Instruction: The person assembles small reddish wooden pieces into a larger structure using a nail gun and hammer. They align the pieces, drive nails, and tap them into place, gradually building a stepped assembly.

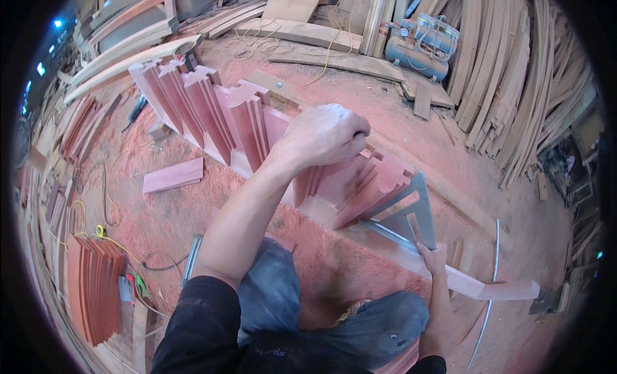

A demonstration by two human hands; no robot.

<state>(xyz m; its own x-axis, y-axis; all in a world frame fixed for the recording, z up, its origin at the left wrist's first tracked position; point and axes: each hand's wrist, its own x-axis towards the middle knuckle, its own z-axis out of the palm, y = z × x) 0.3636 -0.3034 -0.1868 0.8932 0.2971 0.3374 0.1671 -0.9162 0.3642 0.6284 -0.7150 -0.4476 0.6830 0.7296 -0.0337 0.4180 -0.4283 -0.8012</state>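
A row of pink, profiled wooden moulding pieces (247,117) stands on a long pale board (464,283) that runs diagonally across the floor. My left hand (326,135) is closed in a fist over the middle of the row, its fingers curled down and away. What they hold, if anything, is hidden. Low at the right, my right hand (434,255) grips a corner of a metal triangular square (424,210) with cut-out openings. One edge of the square lies along the board, beside the last moulding piece (369,204).
A loose pink wood block (172,176) lies on the dusty floor, left of the row. Stacked reddish mouldings (95,290) stand at lower left, near cables. An air compressor (421,51) sits at the back, beside leaning timber strips (495,65). A thin metal rod (495,258) passes the board's right end.
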